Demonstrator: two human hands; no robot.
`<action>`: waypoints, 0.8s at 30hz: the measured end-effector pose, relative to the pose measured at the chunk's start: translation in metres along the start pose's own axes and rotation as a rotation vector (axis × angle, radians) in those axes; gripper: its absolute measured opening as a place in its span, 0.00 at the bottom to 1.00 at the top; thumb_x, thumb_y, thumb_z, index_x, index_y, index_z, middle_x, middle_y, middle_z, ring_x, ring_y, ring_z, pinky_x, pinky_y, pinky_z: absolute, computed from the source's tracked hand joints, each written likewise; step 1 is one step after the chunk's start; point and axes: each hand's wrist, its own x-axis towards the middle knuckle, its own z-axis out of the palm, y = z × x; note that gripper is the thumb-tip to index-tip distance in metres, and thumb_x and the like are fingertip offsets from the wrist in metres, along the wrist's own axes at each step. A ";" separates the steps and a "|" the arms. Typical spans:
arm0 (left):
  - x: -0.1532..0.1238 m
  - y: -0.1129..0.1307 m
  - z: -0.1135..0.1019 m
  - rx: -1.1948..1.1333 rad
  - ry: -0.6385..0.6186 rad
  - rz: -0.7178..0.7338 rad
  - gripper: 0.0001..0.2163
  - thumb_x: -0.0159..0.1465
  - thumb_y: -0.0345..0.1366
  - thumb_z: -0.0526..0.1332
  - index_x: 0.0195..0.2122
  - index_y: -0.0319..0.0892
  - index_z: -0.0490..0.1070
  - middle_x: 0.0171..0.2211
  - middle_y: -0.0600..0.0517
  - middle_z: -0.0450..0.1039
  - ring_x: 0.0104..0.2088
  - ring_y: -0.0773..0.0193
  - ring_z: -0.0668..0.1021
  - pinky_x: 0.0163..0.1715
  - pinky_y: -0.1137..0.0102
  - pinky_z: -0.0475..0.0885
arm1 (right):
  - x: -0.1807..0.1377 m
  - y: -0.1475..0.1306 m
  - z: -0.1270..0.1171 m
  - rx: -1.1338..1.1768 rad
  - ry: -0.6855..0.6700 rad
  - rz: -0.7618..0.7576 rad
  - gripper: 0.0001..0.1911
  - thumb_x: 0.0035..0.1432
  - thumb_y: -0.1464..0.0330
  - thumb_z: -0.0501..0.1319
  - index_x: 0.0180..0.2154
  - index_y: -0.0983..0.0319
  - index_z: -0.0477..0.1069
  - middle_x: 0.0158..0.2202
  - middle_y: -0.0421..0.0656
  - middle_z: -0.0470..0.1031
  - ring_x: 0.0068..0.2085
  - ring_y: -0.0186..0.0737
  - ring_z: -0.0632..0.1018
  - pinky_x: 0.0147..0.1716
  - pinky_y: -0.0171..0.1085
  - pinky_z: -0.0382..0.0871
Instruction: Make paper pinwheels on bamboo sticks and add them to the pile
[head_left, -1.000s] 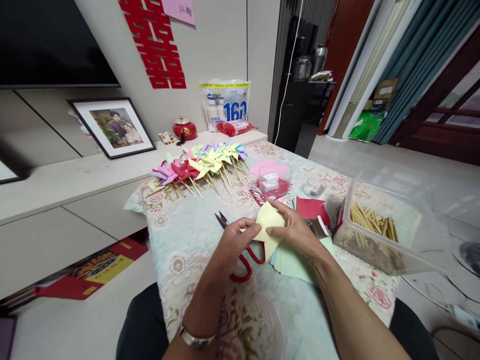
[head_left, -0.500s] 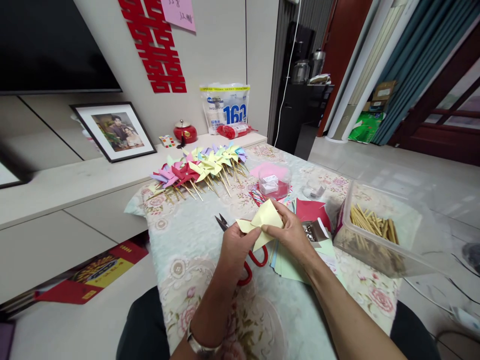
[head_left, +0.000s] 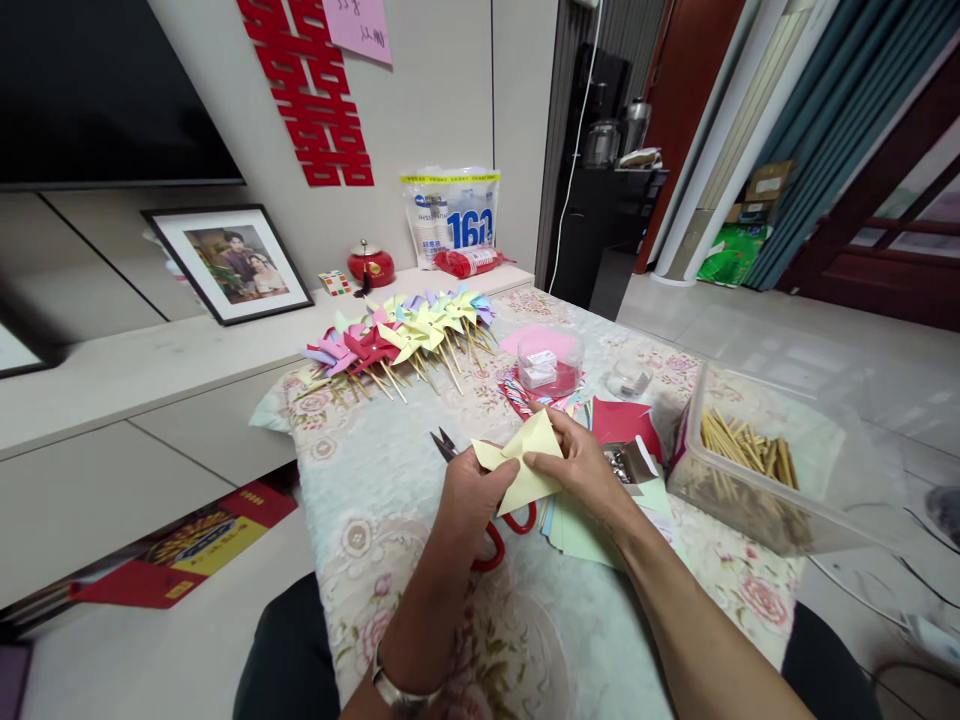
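Both hands grip a pale yellow paper (head_left: 531,478), partly folded, above the middle of the table. My left hand (head_left: 474,490) pinches its left side, thumb on top near the centre. My right hand (head_left: 576,460) holds the right side, with the thumb pressed on the paper and the fingers behind it. Under the hands lie scissors (head_left: 491,548) with red handles, their dark blades pointing to the upper left. Beside my right hand a small box of metal pins (head_left: 621,464) sits on a stack of coloured paper (head_left: 581,535). Red paper (head_left: 622,422) lies just beyond.
Finished paper pinwheels (head_left: 405,335) on sticks lie in a pile at the table's far left. A clear plastic bin (head_left: 739,510) of wooden sticks stands at the right edge. A round clear container (head_left: 562,365) and a smaller clear one (head_left: 628,380) sit farther back.
The paper's raised fold has flattened and its lower part has spread out between the hands. The right thumb has shifted slightly; both hands keep hold.
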 end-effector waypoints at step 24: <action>0.004 0.007 -0.013 -0.294 -0.057 -0.047 0.19 0.46 0.38 0.73 0.37 0.34 0.77 0.30 0.46 0.82 0.31 0.57 0.81 0.33 0.68 0.73 | 0.007 0.009 -0.013 0.015 0.061 -0.196 0.20 0.46 0.66 0.73 0.44 0.55 0.79 0.41 0.42 0.75 0.40 0.40 0.74 0.42 0.40 0.71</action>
